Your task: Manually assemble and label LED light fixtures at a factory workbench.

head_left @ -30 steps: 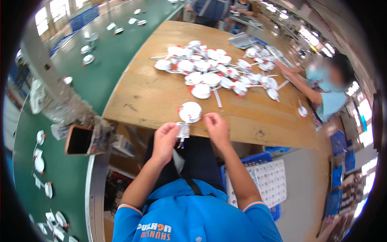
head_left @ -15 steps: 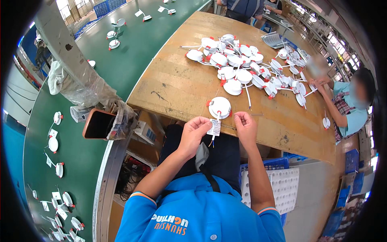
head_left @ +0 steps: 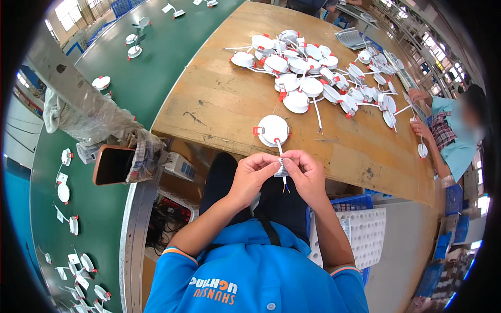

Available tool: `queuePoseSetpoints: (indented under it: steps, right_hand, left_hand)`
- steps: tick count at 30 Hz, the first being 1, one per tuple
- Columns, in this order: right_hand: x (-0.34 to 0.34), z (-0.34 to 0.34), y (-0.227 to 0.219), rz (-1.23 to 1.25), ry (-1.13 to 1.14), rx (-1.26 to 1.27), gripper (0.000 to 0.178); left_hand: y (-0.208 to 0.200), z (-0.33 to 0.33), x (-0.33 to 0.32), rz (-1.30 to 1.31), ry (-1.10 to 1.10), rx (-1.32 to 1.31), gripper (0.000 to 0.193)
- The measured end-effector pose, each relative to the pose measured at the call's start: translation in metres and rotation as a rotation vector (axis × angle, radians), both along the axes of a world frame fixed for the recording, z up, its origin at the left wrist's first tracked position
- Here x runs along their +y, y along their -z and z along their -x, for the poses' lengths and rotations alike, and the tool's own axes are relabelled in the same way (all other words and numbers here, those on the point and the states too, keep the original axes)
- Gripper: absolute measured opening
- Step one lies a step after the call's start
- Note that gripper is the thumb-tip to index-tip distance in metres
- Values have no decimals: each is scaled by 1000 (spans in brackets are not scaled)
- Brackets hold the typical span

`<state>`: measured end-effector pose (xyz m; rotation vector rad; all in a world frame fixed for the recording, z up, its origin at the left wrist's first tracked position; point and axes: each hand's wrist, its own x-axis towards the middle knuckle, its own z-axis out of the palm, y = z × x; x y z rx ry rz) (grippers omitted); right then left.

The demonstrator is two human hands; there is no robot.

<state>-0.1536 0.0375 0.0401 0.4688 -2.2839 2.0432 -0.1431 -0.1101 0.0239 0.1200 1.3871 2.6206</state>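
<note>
A round white downlight (head_left: pixel 273 129) with red-tipped clips lies at the table's front edge. Its white cable (head_left: pixel 279 147) runs over the edge toward me and ends in bare coloured wires (head_left: pixel 285 186). Around the cable, a white printed label (head_left: pixel 282 168) is bent, partly hidden by my fingers. My left hand (head_left: pixel 253 176) pinches it from the left with thumb and fingers. From the other side my right hand (head_left: pixel 307 176) pinches the same label, its thumb next to the left thumb.
Many more downlights (head_left: pixel 297 101) are heaped farther back on the wooden table (head_left: pixel 209 112). At left a green conveyor (head_left: pixel 130 73) carries labelled downlights, beside a wrapped post with a phone (head_left: pixel 112 164). At right a co-worker (head_left: pixel 443 125) handles a downlight and sheets of labels.
My right hand has moved left to meet my left hand at the label. The label was held out flat and is now curved around the cable. The view has shifted slightly.
</note>
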Motion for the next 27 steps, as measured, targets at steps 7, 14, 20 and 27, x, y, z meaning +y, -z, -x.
queuePoseSetpoints:
  steps: [7, 14, 20, 27]
  right_hand:
    - [2, 2, 0, 40, -96, -115, 11]
    - [4, -1, 0, -68, -127, -51, 12]
    - [8, -3, 0, -85, -105, -39, 10]
    - [8, -4, -3, -155, -100, -14, 9]
  left_hand:
    - [-2, -1, -10, 112, -6, 11, 10]
    - [-4, 2, -20, 218, 74, -8, 11]
    - [-6, 1, -16, 280, 111, -16, 12]
    - [-7, 0, -18, 340, 107, 15, 13]
